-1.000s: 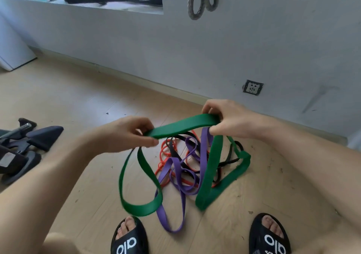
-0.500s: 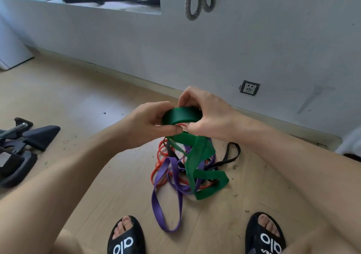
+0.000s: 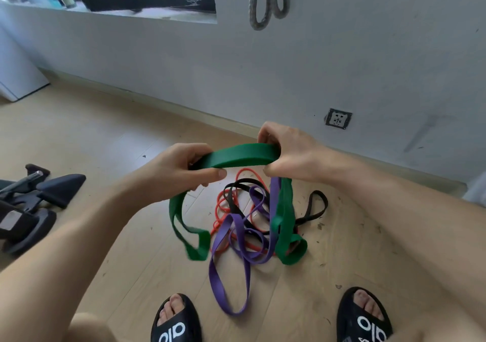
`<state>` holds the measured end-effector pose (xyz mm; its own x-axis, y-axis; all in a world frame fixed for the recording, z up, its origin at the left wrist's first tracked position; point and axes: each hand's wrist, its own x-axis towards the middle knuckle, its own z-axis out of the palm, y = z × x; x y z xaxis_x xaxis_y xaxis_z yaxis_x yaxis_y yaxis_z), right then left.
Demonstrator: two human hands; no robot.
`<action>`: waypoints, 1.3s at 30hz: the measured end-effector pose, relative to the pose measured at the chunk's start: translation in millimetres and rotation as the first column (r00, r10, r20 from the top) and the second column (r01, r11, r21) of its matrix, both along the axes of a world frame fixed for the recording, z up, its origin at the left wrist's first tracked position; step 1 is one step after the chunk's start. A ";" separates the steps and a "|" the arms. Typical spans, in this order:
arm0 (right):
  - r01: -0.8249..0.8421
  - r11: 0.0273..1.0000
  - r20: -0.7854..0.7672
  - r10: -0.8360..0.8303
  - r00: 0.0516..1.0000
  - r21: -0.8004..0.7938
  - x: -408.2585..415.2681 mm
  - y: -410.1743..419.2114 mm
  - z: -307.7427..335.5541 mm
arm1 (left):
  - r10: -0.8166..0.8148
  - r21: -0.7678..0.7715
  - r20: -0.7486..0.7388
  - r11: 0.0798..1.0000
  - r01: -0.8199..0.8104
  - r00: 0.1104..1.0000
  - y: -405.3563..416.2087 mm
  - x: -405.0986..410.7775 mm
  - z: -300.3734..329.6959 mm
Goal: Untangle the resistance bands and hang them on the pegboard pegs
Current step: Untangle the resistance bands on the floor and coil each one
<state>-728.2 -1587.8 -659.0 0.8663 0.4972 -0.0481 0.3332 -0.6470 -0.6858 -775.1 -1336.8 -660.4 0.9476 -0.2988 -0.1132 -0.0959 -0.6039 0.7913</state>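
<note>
A wide green resistance band (image 3: pixel 240 156) is stretched between my hands above the floor. My left hand (image 3: pixel 178 173) grips its left part and my right hand (image 3: pixel 286 150) grips its right part. Loops of the green band hang down on both sides to the floor. Beneath lies a tangle of a purple band (image 3: pixel 231 270), a thin red band (image 3: pixel 223 210) and a black band (image 3: pixel 315 207). The purple band runs up along the green one toward my right hand. A grey band (image 3: pixel 265 2) hangs on the wall above. No pegboard shows.
Black exercise equipment (image 3: pixel 31 204) lies on the wooden floor at the left. My feet in black slides (image 3: pixel 176 320) (image 3: pixel 365 318) stand near the tangle. A wall socket (image 3: pixel 338 118) sits low on the grey wall, and a window ledge (image 3: pixel 147 15) runs at upper left.
My hands, which were close together with the green band bunched half a second ago, have moved apart, stretching a length of the band between them. The hanging loops have spread out.
</note>
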 end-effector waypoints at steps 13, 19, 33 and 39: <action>0.025 0.945 0.011 -0.031 0.999 0.325 -19.0 33.2 13.7 | -0.028 -0.204 0.111 0.978 0.050 0.993 -41.2 -6.2 -1.9; -0.035 0.993 0.044 0.030 0.999 0.116 -6.4 13.0 4.2 | -0.008 -0.049 0.126 0.999 0.014 0.992 -14.7 0.9 8.9; 0.077 0.917 -0.253 0.027 0.967 0.390 -11.9 32.1 16.1 | -0.085 -0.042 -0.096 0.996 0.082 0.992 -19.7 -8.1 -9.1; 0.091 0.867 -0.360 0.106 0.927 0.490 -15.2 47.6 20.9 | -0.046 -0.046 -0.119 0.998 0.040 0.992 -24.0 -8.7 -16.9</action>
<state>-743.4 -1540.2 -638.1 0.8308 0.5462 -0.1065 0.0002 -0.1917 -0.9814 -783.8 -1360.8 -677.3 0.9142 -0.3461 -0.2109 -0.0242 -0.5661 0.8240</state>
